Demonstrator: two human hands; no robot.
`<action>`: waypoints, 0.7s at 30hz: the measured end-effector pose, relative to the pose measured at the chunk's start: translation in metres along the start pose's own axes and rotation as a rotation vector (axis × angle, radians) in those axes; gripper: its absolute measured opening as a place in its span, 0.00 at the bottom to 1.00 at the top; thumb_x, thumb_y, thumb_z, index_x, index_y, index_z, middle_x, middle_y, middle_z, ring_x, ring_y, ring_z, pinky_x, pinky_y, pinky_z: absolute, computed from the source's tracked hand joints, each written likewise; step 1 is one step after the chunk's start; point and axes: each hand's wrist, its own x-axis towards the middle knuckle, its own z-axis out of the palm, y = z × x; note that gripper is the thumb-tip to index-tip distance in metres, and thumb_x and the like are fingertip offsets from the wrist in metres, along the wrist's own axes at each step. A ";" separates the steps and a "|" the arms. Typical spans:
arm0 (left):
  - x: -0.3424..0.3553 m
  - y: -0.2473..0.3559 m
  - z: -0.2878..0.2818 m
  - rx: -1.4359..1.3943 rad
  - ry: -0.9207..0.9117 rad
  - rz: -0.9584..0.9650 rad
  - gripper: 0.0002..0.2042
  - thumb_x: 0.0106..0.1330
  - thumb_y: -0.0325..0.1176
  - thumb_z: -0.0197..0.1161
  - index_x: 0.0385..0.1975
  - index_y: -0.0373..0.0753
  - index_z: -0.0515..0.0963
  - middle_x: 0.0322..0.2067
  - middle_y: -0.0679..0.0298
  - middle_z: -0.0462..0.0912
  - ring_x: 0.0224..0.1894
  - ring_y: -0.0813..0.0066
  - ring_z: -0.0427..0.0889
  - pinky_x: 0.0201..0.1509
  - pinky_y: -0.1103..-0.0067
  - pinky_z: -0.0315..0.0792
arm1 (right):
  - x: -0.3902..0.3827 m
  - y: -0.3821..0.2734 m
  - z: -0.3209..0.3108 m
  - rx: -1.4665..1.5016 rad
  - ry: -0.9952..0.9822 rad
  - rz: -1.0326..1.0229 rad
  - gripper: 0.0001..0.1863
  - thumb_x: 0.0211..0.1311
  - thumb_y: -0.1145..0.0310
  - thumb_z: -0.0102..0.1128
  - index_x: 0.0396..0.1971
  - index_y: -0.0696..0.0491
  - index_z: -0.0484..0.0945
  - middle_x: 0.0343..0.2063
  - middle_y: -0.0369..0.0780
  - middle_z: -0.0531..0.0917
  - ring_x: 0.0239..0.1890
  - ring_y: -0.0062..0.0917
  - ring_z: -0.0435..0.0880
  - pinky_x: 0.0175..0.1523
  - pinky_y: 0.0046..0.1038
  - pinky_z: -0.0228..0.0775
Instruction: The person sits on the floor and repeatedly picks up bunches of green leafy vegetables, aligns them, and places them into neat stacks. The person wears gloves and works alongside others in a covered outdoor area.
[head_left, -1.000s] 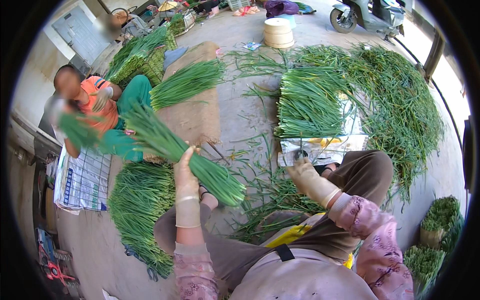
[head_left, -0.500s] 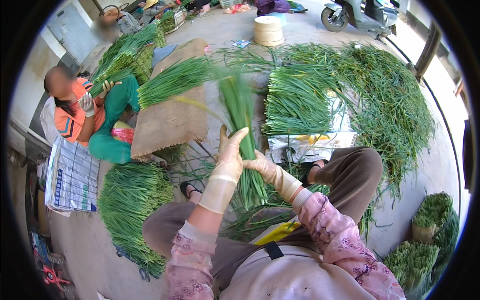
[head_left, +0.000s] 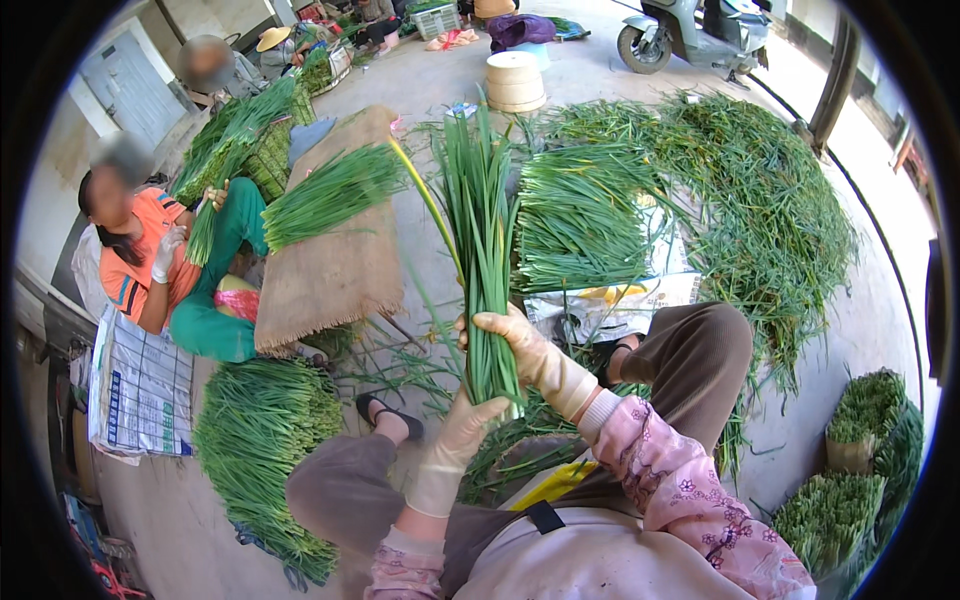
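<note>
Upright in front of me stands a bunch of garlic chives, its leaves pointing away and one yellowed blade sticking out on the left. My right hand, in a pale rubber glove, is closed round the lower part of the stalks. Below it, my left hand, gloved the same way, grips the stalk ends with its thumb across them; its other fingers are partly hidden. A neat pile of chives lies on a white sack just beyond my right hand.
Loose chive leaves heap up on the right. At left, a sackcloth-covered board bears more chives, beside a seated co-worker holding a bunch. A large chive stack stands near my left knee, bundled chives at lower right.
My left hand has slid down to the stalk ends, and my right hand has moved up round the bunch. The bunch, blurred before, is now sharp and more upright.
</note>
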 end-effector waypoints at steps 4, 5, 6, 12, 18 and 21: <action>-0.002 -0.011 0.009 -0.389 -0.074 0.021 0.30 0.55 0.34 0.67 0.57 0.34 0.64 0.51 0.53 0.74 0.50 0.56 0.77 0.55 0.63 0.72 | 0.000 -0.006 0.007 -0.446 -0.087 -0.034 0.27 0.53 0.54 0.62 0.47 0.56 0.71 0.35 0.39 0.79 0.33 0.22 0.78 0.40 0.24 0.71; -0.004 -0.013 0.007 -0.371 -0.101 0.022 0.30 0.55 0.34 0.66 0.57 0.34 0.63 0.53 0.52 0.72 0.53 0.57 0.75 0.55 0.65 0.72 | 0.000 -0.008 0.010 -0.554 -0.112 -0.055 0.29 0.53 0.51 0.61 0.48 0.57 0.70 0.35 0.38 0.78 0.34 0.21 0.77 0.40 0.24 0.70; -0.007 -0.015 0.006 -0.357 -0.066 0.038 0.30 0.55 0.34 0.66 0.58 0.34 0.63 0.52 0.53 0.73 0.52 0.58 0.75 0.53 0.66 0.73 | -0.002 -0.009 0.014 -0.660 -0.137 -0.075 0.31 0.53 0.48 0.60 0.48 0.57 0.70 0.36 0.38 0.78 0.35 0.21 0.76 0.41 0.24 0.70; -0.017 -0.030 -0.002 -0.571 -0.069 0.084 0.23 0.55 0.30 0.64 0.51 0.33 0.69 0.40 0.57 0.79 0.39 0.67 0.79 0.48 0.73 0.74 | -0.012 -0.020 0.015 -0.812 -0.195 0.007 0.41 0.55 0.32 0.46 0.52 0.56 0.69 0.41 0.38 0.76 0.43 0.18 0.71 0.48 0.25 0.65; -0.015 -0.041 -0.024 -0.301 0.277 0.126 0.18 0.55 0.28 0.63 0.47 0.38 0.72 0.39 0.64 0.78 0.41 0.72 0.79 0.43 0.72 0.76 | -0.040 0.013 -0.004 -0.883 -0.185 0.085 0.44 0.51 0.38 0.60 0.55 0.61 0.66 0.47 0.43 0.76 0.49 0.27 0.73 0.56 0.32 0.63; -0.014 -0.041 -0.022 -0.362 0.251 0.113 0.21 0.54 0.26 0.61 0.50 0.36 0.70 0.45 0.62 0.77 0.44 0.68 0.78 0.45 0.70 0.76 | -0.037 0.020 -0.025 -1.128 -0.186 0.138 0.42 0.51 0.46 0.65 0.58 0.60 0.62 0.49 0.45 0.76 0.52 0.29 0.72 0.56 0.29 0.64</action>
